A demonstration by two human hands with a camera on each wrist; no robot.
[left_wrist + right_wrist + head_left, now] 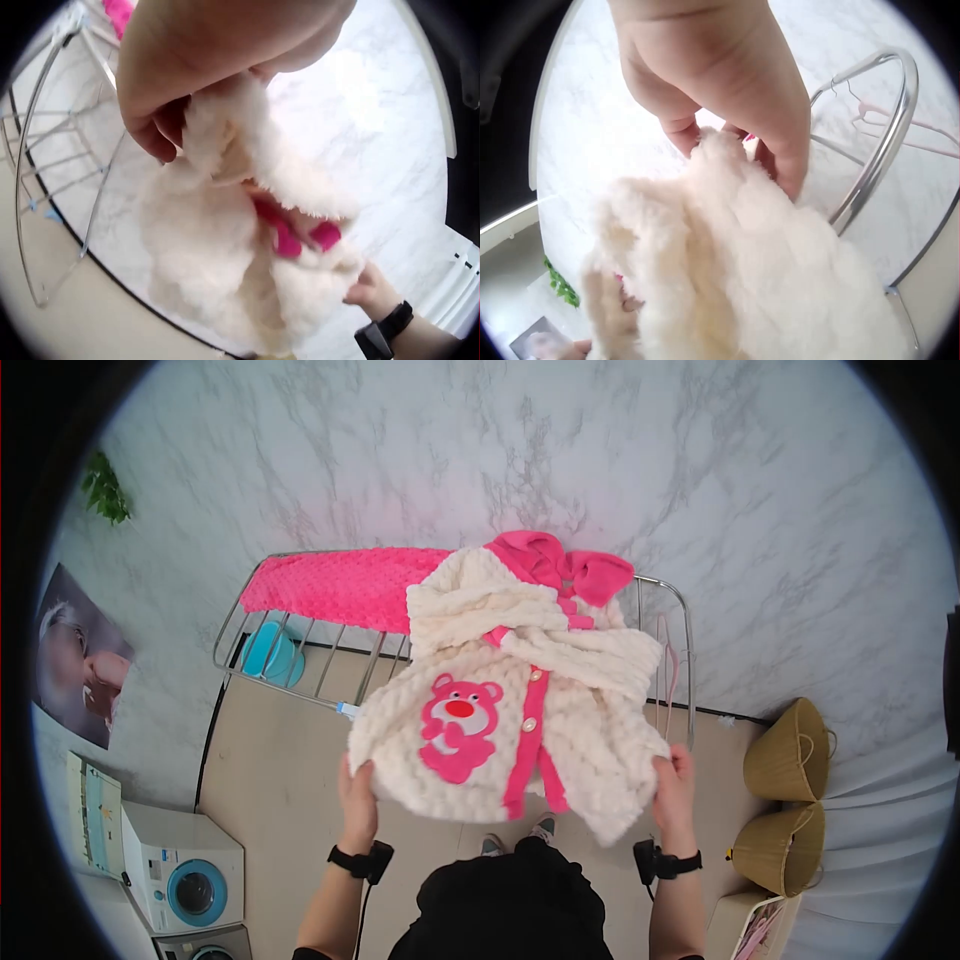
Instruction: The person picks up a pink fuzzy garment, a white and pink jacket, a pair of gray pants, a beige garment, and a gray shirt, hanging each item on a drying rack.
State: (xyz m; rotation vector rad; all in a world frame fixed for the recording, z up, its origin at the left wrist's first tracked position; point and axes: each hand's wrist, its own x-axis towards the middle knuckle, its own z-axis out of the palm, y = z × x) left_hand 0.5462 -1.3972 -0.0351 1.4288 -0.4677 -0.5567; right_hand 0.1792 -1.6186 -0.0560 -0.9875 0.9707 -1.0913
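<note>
A fluffy cream jacket (600, 740) with a pink button band, a pink bear patch (458, 728) and a pink hood part (535, 558) spreads between both hands. My left hand (358, 805) grips its lower left edge, and my right hand (675, 790) grips the lower right edge. Its sleeves lie folded across the upper front. In the left wrist view, the fingers (154, 139) curl round the plush fabric (225, 135). Seen from the right wrist, thumb and fingers (784, 161) pinch a bunched fold of the cream cloth (727, 172). The jacket's upper part overlaps the metal drying rack (690, 630).
A pink textured cloth (340, 585) hangs over the rack's left part, near a blue bucket (273, 654). A pink hanger (672, 665) hangs at the rack's right end. Wicker baskets (785, 760) stand at right, a washing machine (190, 870) at lower left. A marbled wall rises behind.
</note>
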